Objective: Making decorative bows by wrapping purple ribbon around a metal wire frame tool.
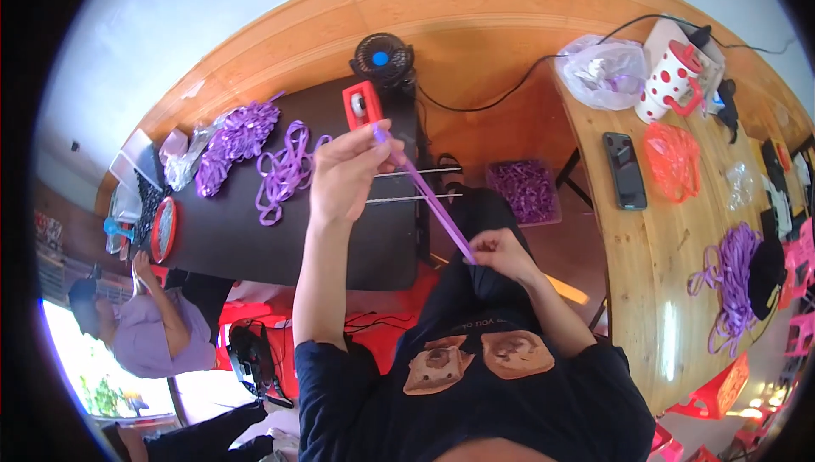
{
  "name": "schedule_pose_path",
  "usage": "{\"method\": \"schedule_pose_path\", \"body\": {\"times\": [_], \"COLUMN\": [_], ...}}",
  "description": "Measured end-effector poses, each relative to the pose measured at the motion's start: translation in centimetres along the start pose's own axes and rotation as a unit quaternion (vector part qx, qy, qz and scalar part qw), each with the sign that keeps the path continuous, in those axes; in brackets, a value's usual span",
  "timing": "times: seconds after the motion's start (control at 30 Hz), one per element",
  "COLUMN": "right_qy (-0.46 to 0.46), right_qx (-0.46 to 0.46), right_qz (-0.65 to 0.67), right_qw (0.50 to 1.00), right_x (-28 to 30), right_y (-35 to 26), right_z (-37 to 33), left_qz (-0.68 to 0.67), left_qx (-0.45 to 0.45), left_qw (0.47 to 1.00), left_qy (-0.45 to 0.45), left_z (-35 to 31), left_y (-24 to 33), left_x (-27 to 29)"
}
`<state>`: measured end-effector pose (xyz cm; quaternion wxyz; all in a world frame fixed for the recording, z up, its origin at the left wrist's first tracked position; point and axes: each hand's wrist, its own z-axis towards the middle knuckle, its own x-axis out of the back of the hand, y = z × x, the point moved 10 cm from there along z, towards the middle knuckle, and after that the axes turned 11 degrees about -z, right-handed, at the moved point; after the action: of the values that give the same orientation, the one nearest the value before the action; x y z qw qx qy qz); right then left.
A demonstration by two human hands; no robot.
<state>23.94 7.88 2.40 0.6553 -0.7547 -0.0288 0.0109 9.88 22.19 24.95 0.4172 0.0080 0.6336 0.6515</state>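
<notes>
purple ribbon: drawn out straight and slanting between two hands, its upper end over the right part of the black table, its lower end past that table's right edge, above the lap.
left hand: over the right part of the black table, thumb and fingertips pinched together on the ribbon's upper end; whether it touches the dispenser cannot be told.
right hand: just right of the black table, thumb and fingers pinched on the ribbon's lower end, no gap showing between them.
red dispenser: on the black table, near its far right corner, just beyond the left fingertips.
fan: black with a blue centre, at the black table's far right corner.
loose ribbon loops: on the middle of the black table.
ribbon bunch: purple, on the black table, left of the loops.
red-rimmed basket: at the black table's left end.
ribbon box: on the floor, right of the black table.
phone: on a wooden table, well right of the black table.
</notes>
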Motion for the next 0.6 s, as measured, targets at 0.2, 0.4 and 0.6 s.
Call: {"method": "schedule_pose_path", "body": {"times": [0.2, 0.4, 0.6], "right_qy": [-0.114, -0.1, -0.032], "right_qx": [-0.086, -0.077, -0.053], "right_qz": [0.125, 0.121, 0.098], "right_qw": [0.982, 0.985, 0.993], "right_x": [-4.8, -4.5, -3.3], "right_y": [2.4, 1.8, 1.3], "right_z": [-2.7, -2.5, -2.7], "left_qz": [-0.042, 0.012, 0.128], "left_qx": [0.073, 0.127, 0.082], "left_qw": [0.996, 0.991, 0.986], "left_qy": [0.039, -0.034, -0.07], "left_z": [1.2, 0.1, -0.5], "left_y": [-4.5, -6.9, -6.6], "left_x": [2.6, 0.9, -1.5]}}
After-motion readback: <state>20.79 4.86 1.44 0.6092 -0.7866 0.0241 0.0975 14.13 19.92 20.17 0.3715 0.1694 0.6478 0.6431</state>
